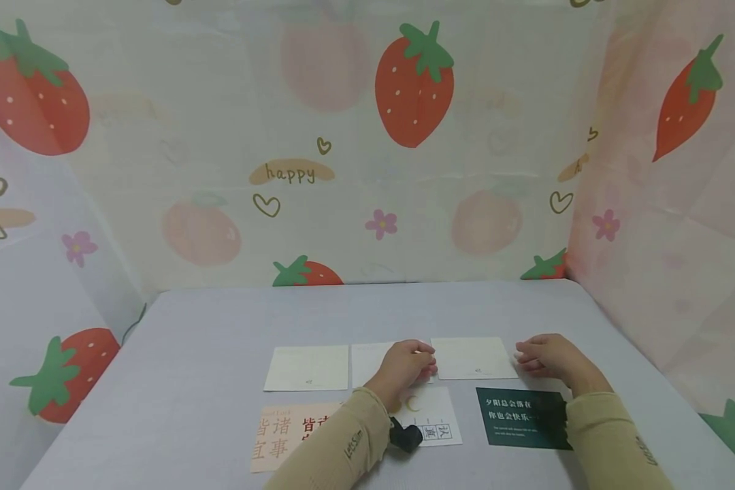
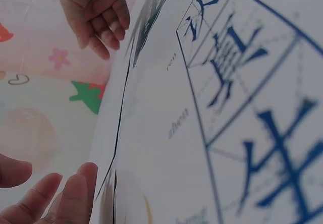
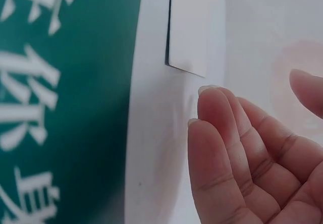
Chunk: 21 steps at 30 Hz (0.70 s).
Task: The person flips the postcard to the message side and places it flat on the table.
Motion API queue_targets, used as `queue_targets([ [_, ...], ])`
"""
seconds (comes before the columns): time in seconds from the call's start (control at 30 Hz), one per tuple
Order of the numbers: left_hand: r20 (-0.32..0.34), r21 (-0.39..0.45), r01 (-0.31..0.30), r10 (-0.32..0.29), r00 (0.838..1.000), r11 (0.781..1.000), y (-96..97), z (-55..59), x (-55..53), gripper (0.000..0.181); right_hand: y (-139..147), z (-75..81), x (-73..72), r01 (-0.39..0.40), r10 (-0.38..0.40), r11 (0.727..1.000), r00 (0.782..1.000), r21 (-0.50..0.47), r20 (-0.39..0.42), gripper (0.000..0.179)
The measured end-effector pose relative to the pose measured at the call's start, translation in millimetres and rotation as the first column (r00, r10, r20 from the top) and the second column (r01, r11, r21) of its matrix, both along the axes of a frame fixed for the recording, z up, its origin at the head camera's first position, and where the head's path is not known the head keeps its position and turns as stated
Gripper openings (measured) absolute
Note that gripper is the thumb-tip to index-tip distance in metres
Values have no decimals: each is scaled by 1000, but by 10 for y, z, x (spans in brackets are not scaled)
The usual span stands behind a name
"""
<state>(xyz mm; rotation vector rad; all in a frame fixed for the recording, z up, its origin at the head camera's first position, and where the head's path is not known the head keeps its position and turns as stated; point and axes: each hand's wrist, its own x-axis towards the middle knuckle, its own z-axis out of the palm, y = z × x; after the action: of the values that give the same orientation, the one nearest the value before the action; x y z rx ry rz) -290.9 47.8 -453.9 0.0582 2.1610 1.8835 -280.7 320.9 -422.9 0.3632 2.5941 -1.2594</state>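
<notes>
My left hand [image 1: 404, 367] hovers at the right part of the middle blank postcard [image 1: 367, 361], its fingers relaxed with nothing between them. To its right lies another pale postcard [image 1: 473, 357]. Just off that card's right edge is my right hand [image 1: 554, 357], fingers loosely bent and thumb apart; the right wrist view shows this hand [image 3: 252, 163] holding nothing beside the card's corner [image 3: 187, 42]. Below the left hand lies a white postcard [image 1: 444, 408] with blue characters and a yellow crescent. A dark green postcard [image 1: 520, 418] with white writing is partly behind the right forearm.
A third pale postcard [image 1: 306, 369] lies at the back left of the row. In front of it is a peach postcard [image 1: 275, 439] with red characters, partly covered by the left sleeve [image 1: 337, 446]. Strawberry-printed curtains [image 1: 355, 136] surround the white table [image 1: 177, 381].
</notes>
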Motion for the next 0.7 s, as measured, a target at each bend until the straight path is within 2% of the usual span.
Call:
queue_targets([
  [0.4,-15,-23,15,-15,1000,1000,-23,14,4,19,48,26,49,-44,44,999,999,2,-20,42],
  [0.7,20,1,93,-93,996,996,30,84,137,20,173,18,148,-46,46,999,999,-1,-14,43],
])
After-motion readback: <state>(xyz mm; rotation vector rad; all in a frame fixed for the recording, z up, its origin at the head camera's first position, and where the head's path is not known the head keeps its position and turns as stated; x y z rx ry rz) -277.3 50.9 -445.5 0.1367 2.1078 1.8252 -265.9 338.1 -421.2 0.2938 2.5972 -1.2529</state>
